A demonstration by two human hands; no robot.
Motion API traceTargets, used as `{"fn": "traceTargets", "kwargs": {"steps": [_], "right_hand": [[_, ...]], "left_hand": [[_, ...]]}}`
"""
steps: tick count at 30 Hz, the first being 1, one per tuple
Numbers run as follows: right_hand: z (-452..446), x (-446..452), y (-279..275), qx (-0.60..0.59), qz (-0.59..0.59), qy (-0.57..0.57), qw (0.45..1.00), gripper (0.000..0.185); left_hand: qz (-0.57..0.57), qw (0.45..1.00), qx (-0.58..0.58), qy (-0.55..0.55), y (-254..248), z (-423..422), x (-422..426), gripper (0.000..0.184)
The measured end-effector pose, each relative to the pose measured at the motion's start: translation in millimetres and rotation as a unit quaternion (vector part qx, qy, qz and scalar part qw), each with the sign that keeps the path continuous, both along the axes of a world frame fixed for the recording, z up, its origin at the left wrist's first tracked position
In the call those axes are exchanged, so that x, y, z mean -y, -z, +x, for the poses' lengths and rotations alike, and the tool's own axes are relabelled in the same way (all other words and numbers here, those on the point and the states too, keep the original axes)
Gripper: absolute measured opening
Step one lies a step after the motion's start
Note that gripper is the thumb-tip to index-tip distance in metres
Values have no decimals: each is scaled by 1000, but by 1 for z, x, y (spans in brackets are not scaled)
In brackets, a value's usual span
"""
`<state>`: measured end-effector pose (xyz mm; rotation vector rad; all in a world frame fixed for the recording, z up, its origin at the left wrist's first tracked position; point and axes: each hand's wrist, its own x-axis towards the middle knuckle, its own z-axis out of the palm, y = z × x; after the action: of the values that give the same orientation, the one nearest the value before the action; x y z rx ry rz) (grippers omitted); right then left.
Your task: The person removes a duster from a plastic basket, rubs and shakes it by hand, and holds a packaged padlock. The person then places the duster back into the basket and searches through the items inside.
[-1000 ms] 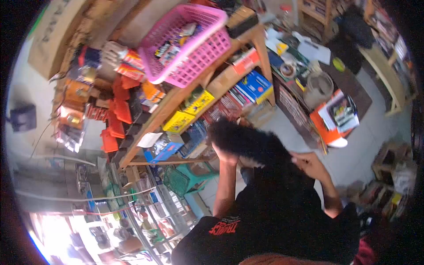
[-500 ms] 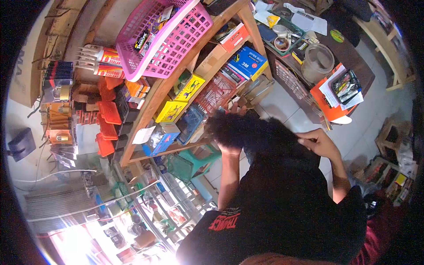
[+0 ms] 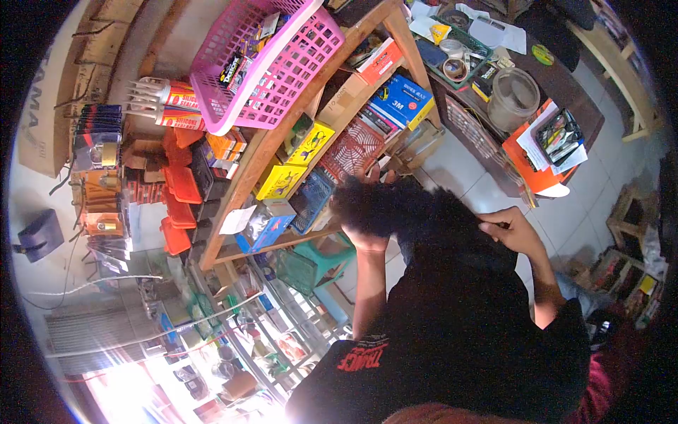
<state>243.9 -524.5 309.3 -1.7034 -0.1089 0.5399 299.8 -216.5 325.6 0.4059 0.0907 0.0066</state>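
Note:
A dark, fuzzy mass like hair (image 3: pixel 402 208) lies between my hands and hides much of what they touch, above a black shirt (image 3: pixel 466 318) with red lettering (image 3: pixel 362 358). My left hand (image 3: pixel 369 239) is beneath and behind it; its palm and wrist show below, and curled fingertips come out above. What it grips is hidden. At the mass's right edge, my right hand (image 3: pixel 510 227) has thumb and fingers pressed together at a dark edge, on something too small to make out. Beyond my left fingertips are a red patterned tray (image 3: pixel 351 150) and a blue one (image 3: pixel 311 200).
Wooden shelving (image 3: pixel 236 201) at the left holds a pink basket (image 3: pixel 293 78), yellow boxes (image 3: pixel 308 145) and a blue 3M box (image 3: pixel 401 101). A dark table (image 3: pixel 565 88) with a clear tub (image 3: pixel 513 95) stands upper right. A green stool (image 3: pixel 333 256) and glass display shelves are lower left. Maroon cloth (image 3: pixel 607 381) shows lower right.
The view has shifted and sharpened, so the shelves and table sit differently in it. My right hand is higher in view and still pinched. My left fingertips show more clearly above the dark mass.

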Motion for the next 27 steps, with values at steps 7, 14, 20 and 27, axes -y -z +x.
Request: {"fn": "traceTargets", "kwargs": {"steps": [7,14,20,27], "right_hand": [[1,1,-5,-20,-34,-46,998,28],[5,5,-13,-33,-66,-53,996,30],[6,7,-11,-18,-42,-73,996,30],[4,1,2,32,-33,-77,996,30]], "left_hand": [[-382,921,-75,25,-8,-5,-7,52],[-427,902,-53,42,-7,-11,-7,61],[-243,969,-38,7,-13,-17,-5,52],[12,998,-55,-41,7,-17,-14,49]]}}
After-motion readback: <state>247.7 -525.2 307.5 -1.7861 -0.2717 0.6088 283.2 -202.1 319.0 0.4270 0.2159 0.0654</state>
